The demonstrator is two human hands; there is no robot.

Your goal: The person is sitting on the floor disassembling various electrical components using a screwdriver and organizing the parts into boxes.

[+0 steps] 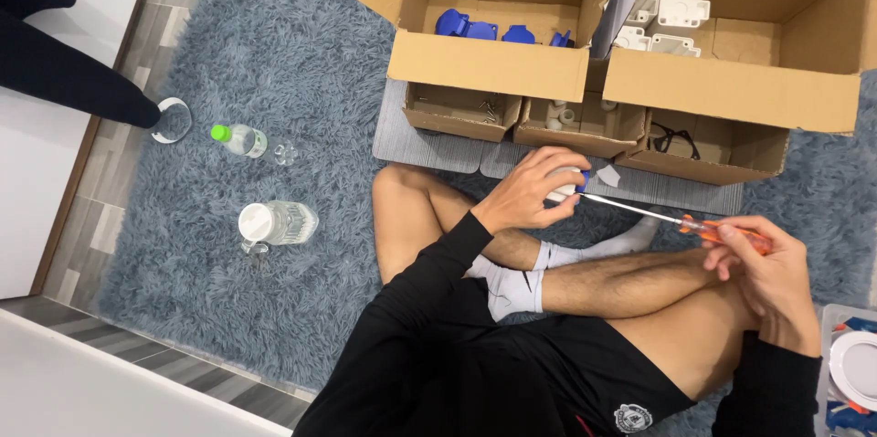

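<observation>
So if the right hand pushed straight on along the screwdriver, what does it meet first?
Likely the white-and-blue part gripped in the left hand: the screwdriver in the right hand points at it, its tip apparently at the part already.

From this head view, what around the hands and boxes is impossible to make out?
- Part in the left hand: mostly wrapped by the fingers; only white and blue edges show.
- Screwdriver tip: hidden inside that part.
- Right hand: covers the end of the orange handle.
- Small tray contents: too small to tell.
- White round part: cut off by the right edge.
</observation>
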